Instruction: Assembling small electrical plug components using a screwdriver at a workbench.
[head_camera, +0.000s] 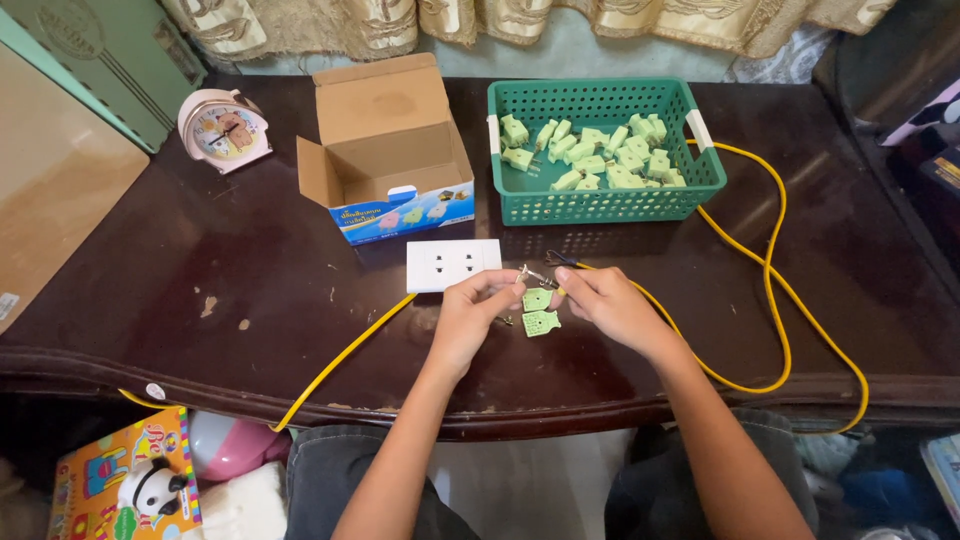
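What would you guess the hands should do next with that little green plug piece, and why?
Probably seat the yellow cable end into the open green plug half pinched between the left hand and right hand. The matching half lies loose on the table just below, so the plug looks unclosed. Small metal parts near the fingers are too tiny to judge.

Bare table (200, 260) lies left; green basket (605, 150) and cardboard box (385, 140) block ahead.

Person, head view: left hand (470, 315) and right hand (612, 303) bare, no rings or watch; forearms unsleeved; dark grey trousers (330, 470) over both knees.
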